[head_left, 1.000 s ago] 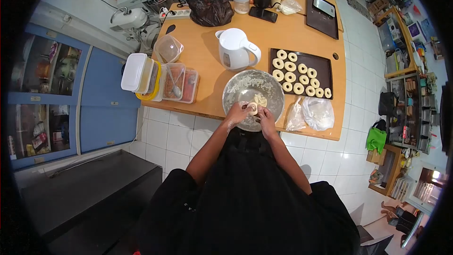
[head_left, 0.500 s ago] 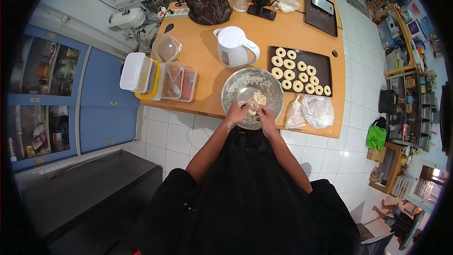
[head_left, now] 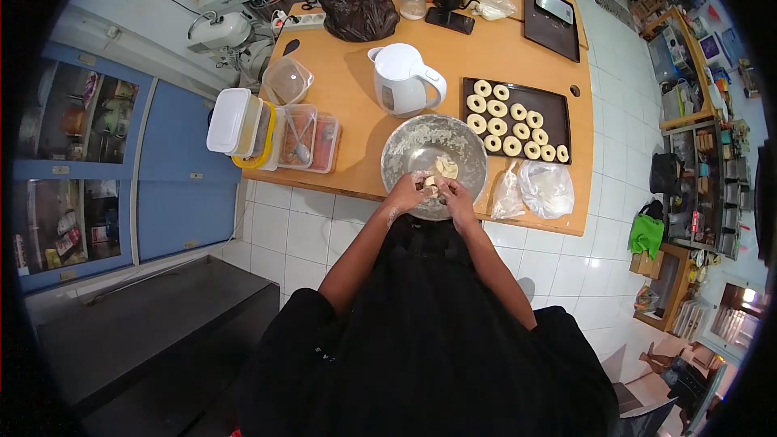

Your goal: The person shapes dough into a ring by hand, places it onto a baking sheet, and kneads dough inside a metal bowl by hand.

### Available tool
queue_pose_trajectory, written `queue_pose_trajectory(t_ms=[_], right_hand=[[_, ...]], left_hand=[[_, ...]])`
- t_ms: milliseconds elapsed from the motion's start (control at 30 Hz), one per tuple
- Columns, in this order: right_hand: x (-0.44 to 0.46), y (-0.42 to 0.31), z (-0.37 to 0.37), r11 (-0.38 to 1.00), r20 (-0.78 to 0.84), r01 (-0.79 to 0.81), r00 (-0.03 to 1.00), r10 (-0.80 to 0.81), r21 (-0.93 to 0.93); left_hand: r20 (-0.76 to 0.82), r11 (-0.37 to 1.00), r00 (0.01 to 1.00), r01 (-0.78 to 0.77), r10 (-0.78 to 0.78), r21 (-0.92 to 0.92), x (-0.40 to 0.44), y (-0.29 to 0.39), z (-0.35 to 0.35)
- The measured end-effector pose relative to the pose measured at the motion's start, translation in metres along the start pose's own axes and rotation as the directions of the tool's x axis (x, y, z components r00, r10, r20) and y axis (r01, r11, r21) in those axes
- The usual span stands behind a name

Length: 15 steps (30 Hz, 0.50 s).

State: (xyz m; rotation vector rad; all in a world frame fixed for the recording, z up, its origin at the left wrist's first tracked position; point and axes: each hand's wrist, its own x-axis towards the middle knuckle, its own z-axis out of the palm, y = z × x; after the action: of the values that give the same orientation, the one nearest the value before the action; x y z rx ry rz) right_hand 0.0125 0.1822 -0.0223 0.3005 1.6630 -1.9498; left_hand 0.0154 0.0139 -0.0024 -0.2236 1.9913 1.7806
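Over the near part of a large metal bowl (head_left: 396, 150), my left hand (head_left: 406, 193) and my right hand (head_left: 459, 202) pinch a small piece of dough (head_left: 430, 183) between them. Pale residue coats the bowl's inner wall and some of my fingers. A larger lump of dough (head_left: 446, 167) lies in the bowl just beyond my fingertips. To the right of the bowl, a dark tray (head_left: 550, 105) carries several dough rings (head_left: 511, 146). My fingers partly hide the held piece.
A white kettle (head_left: 398, 81) stands behind the bowl. Plastic bags (head_left: 546, 189) lie at its right, near the table edge (head_left: 364, 194). Food containers (head_left: 301, 137) sit at the left, with a black bag (head_left: 360, 14) and phone (head_left: 450, 21) farther back. Another person's legs show at the lower right.
The small dough piece has been turned and drawn in between my fingers, apart from the lump in the bowl. Both hands stay over the bowl's near side.
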Motion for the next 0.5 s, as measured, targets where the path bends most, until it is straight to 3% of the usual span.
queue_pose_trajectory(t_ms=[200, 400, 500], right_hand=[[0.002, 0.001, 0.002, 0.997, -0.058, 0.038, 0.998, -0.035, 0.065], [-0.001, 0.003, 0.003, 0.992, -0.064, 0.105, 0.993, -0.1, 0.071], [-0.002, 0.004, 0.001, 0.996, -0.079, 0.075, 0.994, -0.072, 0.041]], left_hand=[[-0.031, 0.983, 1.0, -0.001, 0.007, 0.182, -0.001, 0.003, -0.001], [-0.082, 0.987, 0.994, -0.061, 0.074, 0.152, 0.01, -0.025, 0.0], [-0.019, 0.984, 1.0, 0.025, -0.022, 0.175, 0.004, -0.011, -0.002]])
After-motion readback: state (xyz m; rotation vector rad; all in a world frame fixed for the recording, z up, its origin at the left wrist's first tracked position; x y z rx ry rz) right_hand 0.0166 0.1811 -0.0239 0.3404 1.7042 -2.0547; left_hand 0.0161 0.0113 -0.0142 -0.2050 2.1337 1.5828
